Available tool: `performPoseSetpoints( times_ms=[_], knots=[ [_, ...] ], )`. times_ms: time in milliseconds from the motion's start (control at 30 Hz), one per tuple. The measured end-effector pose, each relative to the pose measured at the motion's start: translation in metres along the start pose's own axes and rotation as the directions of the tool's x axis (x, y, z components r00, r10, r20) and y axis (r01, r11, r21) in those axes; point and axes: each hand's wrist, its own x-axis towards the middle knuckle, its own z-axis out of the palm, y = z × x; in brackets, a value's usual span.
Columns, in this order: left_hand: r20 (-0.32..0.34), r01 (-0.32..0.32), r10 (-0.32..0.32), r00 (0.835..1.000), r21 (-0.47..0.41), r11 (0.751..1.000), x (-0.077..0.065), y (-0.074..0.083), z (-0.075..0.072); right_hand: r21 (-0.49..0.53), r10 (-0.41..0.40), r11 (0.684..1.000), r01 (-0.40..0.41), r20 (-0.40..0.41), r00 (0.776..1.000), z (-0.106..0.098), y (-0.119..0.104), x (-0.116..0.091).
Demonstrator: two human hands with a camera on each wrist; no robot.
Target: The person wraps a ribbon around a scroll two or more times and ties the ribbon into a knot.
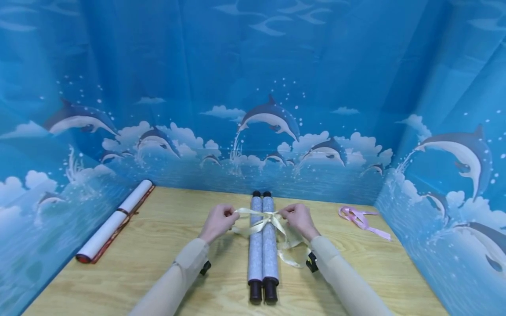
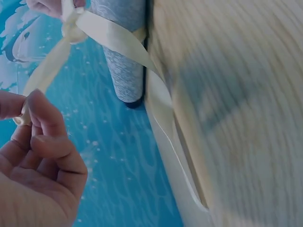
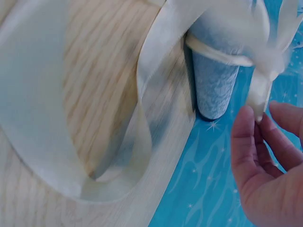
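Two grey-blue patterned scrolls [image 1: 256, 254] with dark end knobs lie side by side, pointing away from me. A cream ribbon [image 1: 258, 227] goes round both and is knotted on top, near their far half. On the left, my left hand [image 1: 219, 221] pinches one part of the ribbon between thumb and finger, drawn out from the knot [image 2: 73, 30]. My right hand [image 1: 301, 219] pinches another part on the right side of the knot. A loose ribbon tail [image 3: 111, 189] curls down over the table in the right wrist view.
A white scroll [image 1: 114, 226] with a dark tie and red edging lies at the left of the wooden table [image 1: 178, 250]. Toward the right edge lies a pink ribbon [image 1: 361, 219]. Blue dolphin-printed curtains [image 1: 189, 87] stand behind and at both sides.
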Motion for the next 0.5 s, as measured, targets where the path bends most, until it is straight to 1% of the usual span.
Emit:
performPoseSetpoints(
  times_ms=[67, 167, 233, 300, 367, 400, 433, 467, 500],
  knots=[
    [0.003, 0.009, -0.009, 1.000, -0.003, 1.000, 0.000, -0.004, -0.002, -0.039, -0.031, 0.999, 0.030, -0.028, 0.999, -0.002, 0.003, 0.003],
    [0.007, 0.019, -0.020, 1.000, 0.005, 1.000, 0.001, -0.009, -0.006, -0.106, -0.122, 0.987, 0.117, -0.048, 0.991, -0.005, 0.006, 0.006],
    [0.009, 0.029, -0.029, 1.000, 0.011, 1.000, 0.001, -0.012, -0.008, -0.162, -0.204, 0.968, 0.194, -0.052, 0.978, -0.007, 0.008, 0.009],
    [0.013, 0.042, -0.042, 0.999, 0.012, 0.999, 0.001, -0.015, -0.011, -0.228, -0.283, 0.937, 0.264, -0.056, 0.958, -0.008, 0.011, 0.011],
    [0.014, 0.052, -0.052, 0.999, 0.016, 0.999, 0.001, -0.018, -0.013, -0.284, -0.332, 0.910, 0.302, -0.062, 0.941, -0.008, 0.013, 0.013],
    [0.015, 0.058, -0.058, 0.998, 0.016, 0.998, 0.001, -0.019, -0.015, -0.289, -0.334, 0.908, 0.302, -0.067, 0.940, -0.008, 0.014, 0.014],
    [0.016, 0.065, -0.066, 0.998, 0.015, 0.998, 0.001, -0.020, -0.016, -0.260, -0.309, 0.924, 0.281, -0.071, 0.948, -0.008, 0.015, 0.014],
    [0.014, 0.068, -0.068, 0.998, 0.017, 0.998, 0.000, -0.021, -0.017, -0.183, -0.263, 0.952, 0.246, -0.069, 0.962, -0.007, 0.015, 0.014],
    [0.014, 0.072, -0.072, 0.997, 0.018, 0.997, 0.000, -0.021, -0.018, -0.073, -0.196, 0.979, 0.192, -0.058, 0.979, -0.007, 0.015, 0.014]
  ],
)
